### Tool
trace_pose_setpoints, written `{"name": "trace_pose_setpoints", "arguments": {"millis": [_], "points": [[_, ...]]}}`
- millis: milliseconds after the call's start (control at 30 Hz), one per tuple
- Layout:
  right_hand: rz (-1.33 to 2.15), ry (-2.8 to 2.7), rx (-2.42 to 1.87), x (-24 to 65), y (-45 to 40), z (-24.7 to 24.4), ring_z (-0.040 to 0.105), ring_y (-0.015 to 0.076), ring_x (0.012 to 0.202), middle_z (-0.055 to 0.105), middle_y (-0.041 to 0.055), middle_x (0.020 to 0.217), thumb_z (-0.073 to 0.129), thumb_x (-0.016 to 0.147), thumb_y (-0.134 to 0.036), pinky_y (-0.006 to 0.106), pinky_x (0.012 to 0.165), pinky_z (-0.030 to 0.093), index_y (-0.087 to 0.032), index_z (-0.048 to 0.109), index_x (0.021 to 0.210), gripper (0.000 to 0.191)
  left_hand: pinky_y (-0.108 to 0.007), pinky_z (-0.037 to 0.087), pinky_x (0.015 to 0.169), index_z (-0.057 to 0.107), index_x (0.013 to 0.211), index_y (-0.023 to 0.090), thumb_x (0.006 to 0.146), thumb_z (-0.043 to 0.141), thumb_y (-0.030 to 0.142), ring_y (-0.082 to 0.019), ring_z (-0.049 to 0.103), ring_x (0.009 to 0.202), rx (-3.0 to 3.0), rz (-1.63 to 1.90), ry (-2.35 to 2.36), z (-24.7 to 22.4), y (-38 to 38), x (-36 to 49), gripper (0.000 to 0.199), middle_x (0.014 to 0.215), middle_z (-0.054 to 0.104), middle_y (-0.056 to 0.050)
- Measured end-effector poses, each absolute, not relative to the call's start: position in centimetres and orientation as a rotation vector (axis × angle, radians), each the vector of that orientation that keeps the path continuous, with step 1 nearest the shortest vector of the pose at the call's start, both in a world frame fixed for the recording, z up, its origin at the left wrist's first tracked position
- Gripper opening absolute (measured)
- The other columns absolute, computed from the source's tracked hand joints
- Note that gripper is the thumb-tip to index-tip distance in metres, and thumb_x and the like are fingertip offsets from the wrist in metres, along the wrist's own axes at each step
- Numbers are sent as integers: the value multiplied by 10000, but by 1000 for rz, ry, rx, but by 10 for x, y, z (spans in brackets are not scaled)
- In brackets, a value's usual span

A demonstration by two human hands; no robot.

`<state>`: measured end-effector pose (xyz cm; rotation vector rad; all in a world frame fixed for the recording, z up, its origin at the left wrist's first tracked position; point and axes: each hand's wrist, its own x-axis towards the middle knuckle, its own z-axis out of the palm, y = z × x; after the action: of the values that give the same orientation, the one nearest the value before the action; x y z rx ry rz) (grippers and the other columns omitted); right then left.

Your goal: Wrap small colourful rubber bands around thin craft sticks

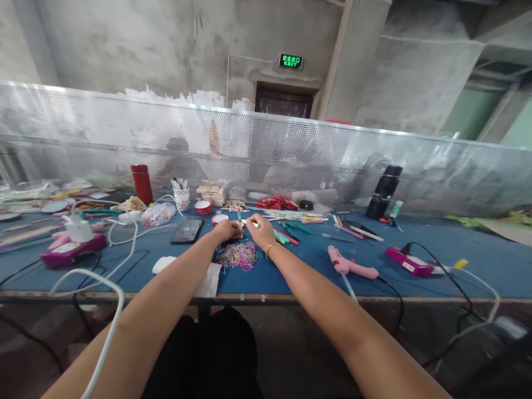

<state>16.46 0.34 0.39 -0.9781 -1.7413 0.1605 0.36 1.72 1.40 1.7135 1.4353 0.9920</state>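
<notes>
Both my hands meet over the middle of the blue table. My right hand, with a gold bracelet at its wrist, is closed round a white marker pen with a green end. Its other end points toward my left hand. The fingers of that left hand are closed on a small upright stick with coloured bands, red and green near its top. What its lower part rests on is hidden by the fingers. Just in front of the hands lies a pile of coloured rubber bands.
Right of the hands lie green pliers and several markers. A pink glue gun, a purple power strip and a black bottle stand farther right. To the left are a phone, a pen cup, a red bottle and white cables.
</notes>
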Motion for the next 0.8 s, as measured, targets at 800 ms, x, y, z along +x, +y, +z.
{"name": "trace_pose_setpoints", "arguments": {"millis": [800], "points": [[144, -1744, -1003, 163, 3, 4, 601, 158, 804, 664, -26, 787, 489, 854, -322, 251, 772, 421, -246, 578, 736, 166, -181, 438, 503, 616, 517, 131, 610, 773, 181, -89, 524, 488, 1644, 1020, 1414, 12, 19, 5, 190, 482, 583, 10]]}}
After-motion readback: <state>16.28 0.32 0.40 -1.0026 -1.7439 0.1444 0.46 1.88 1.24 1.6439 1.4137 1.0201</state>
